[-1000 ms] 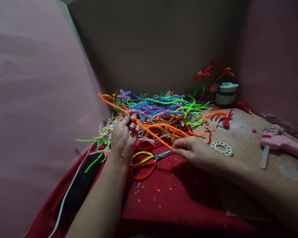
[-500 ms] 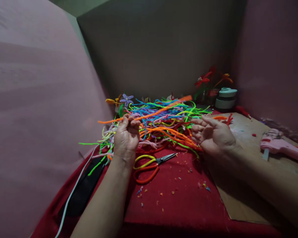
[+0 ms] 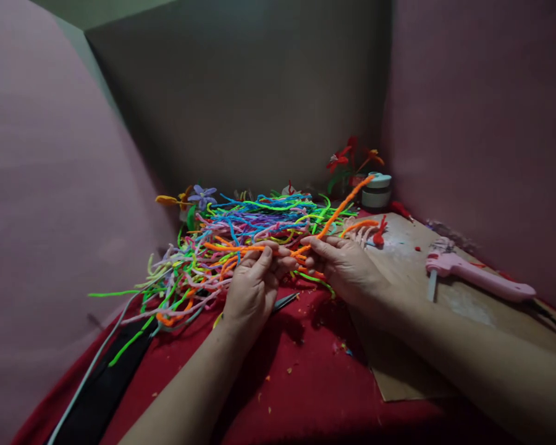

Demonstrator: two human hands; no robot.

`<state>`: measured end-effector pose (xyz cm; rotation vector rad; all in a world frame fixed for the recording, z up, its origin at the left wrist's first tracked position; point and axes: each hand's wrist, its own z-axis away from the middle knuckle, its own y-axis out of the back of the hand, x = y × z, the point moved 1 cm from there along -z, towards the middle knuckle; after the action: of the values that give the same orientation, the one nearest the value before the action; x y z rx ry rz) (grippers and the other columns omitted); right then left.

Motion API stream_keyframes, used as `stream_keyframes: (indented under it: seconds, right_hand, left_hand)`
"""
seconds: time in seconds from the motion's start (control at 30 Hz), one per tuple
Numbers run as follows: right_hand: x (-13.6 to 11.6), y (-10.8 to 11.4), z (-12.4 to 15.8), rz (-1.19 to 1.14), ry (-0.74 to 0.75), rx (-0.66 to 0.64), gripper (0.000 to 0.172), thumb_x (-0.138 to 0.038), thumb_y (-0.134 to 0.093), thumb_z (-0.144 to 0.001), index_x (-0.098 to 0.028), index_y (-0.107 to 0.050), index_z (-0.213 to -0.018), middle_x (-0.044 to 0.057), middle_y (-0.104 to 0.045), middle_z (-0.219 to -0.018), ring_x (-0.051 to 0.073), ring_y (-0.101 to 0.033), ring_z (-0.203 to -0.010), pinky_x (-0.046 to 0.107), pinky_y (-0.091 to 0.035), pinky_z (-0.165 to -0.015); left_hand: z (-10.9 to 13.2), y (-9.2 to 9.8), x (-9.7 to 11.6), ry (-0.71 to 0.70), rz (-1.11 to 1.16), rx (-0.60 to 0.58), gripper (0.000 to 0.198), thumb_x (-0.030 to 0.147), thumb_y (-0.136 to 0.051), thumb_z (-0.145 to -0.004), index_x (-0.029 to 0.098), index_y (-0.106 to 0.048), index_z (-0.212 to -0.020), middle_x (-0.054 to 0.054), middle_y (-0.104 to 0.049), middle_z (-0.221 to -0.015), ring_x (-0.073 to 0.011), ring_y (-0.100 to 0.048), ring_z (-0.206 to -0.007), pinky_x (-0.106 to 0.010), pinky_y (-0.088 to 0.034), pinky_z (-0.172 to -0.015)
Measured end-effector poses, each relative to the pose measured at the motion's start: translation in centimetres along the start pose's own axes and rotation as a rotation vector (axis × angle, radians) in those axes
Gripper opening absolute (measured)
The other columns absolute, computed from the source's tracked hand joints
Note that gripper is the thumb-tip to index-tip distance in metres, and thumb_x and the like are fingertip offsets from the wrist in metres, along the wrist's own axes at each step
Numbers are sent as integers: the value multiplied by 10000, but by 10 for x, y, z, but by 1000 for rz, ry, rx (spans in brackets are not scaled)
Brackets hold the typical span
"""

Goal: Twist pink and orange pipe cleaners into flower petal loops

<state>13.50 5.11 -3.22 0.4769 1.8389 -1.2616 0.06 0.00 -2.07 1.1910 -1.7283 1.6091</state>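
Note:
An orange fuzzy stem (image 3: 347,204) is pinched between my two hands above the red cloth. My left hand (image 3: 254,287) has its thumb and fingers closed on the left part, whose end points left. My right hand (image 3: 345,266) grips it a little farther right, and from there one end slants up to the right. Behind and beneath lies a pile of coloured fuzzy stems (image 3: 269,216). Scissors (image 3: 285,301) rest on the cloth, mostly hidden by my left hand, with the blade tips showing.
On the right, a pink glue gun (image 3: 482,275) lies on a cardboard sheet (image 3: 412,346). Fuzzy-stem flowers (image 3: 202,196) and a pale green lidded container (image 3: 376,191) stand at the back. A white cable (image 3: 90,364) crosses a black item (image 3: 104,383) at left.
My hands have come together, and my right hand, spread and without the stem before, now grips it. The stem's right end tilts up more steeply. The view has shifted to the right.

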Motion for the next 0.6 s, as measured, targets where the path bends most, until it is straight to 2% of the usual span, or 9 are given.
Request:
stream_keyframes:
  seconds: [0.13,0.23,0.37,0.5,0.6]
  right_hand:
    - [2,1,1,247,-21,-13,206,-334,-620,-746,-151,-540,-697,-24,-550,-584,70,-499,-485,199,-389,-470]
    - [6,-1,5,509,-39,-115,206,-314,-527,-803,-159,-520,-669,-40,-491,-507,70,-436,-418,201,-317,-419]
    - [9,-5,12,776,10,-257,199,-281,-454,-847,-172,-527,-698,-40,-449,-511,80,-387,-442,219,-290,-453]
    - [9,-7,16,975,92,-292,206,-247,-441,-856,-176,-523,-680,-35,-418,-523,91,-362,-484,237,-272,-503]
    - [7,-7,16,1082,152,-296,216,-237,-435,-858,-168,-556,-694,-21,-440,-558,103,-381,-526,244,-275,-535]
  left_hand:
    - [2,0,2,4,-56,-24,107,200,-657,-749,145,-615,-831,-14,-655,-760,-118,-634,-616,-267,-526,-644]
    - [2,1,5,-1,-63,-51,111,208,-646,-754,144,-617,-839,-16,-643,-749,-114,-613,-596,-263,-518,-609]
    - [2,3,7,45,-96,-103,151,205,-635,-755,131,-617,-885,-18,-625,-730,-87,-559,-534,-228,-486,-526]
    - [2,4,7,97,-156,-68,253,222,-681,-711,120,-611,-931,-10,-615,-717,-58,-514,-476,-189,-444,-460]
    - [2,5,5,130,-212,-50,246,250,-710,-682,115,-612,-862,11,-594,-671,-36,-464,-427,-179,-422,-428]
